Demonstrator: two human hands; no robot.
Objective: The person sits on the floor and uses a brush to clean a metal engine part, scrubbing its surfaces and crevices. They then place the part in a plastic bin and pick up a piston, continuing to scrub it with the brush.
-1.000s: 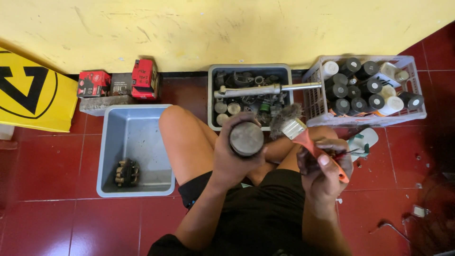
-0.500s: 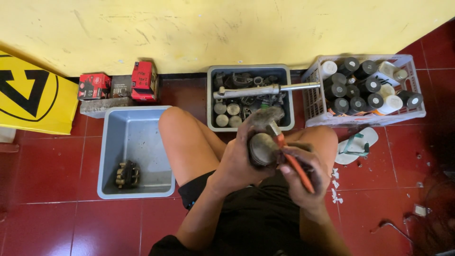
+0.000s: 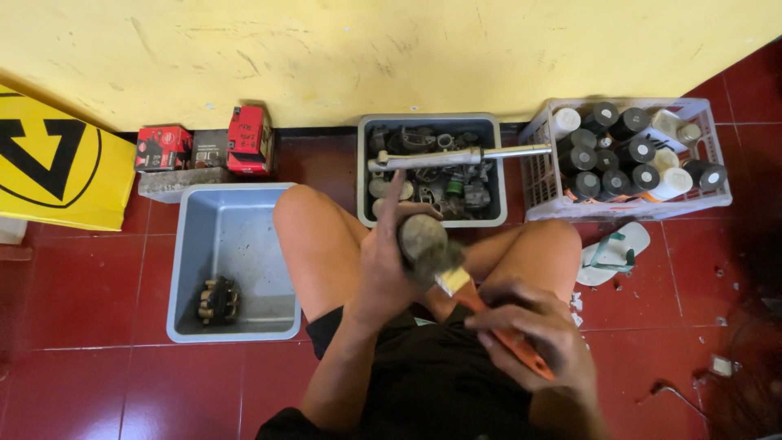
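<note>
Right there over the lap: left hand point(image 3: 383, 269) wrapped around a round grimy metal part point(image 3: 420, 237), index finger sticking up. Right hand point(image 3: 533, 334) clenched on the orange handle of a paintbrush point(image 3: 464, 287), bristles pressed against the part. Behind, a grey bin point(image 3: 432, 124) of metal pieces, a white crate point(image 3: 700, 110) of bottles to its right
</note>
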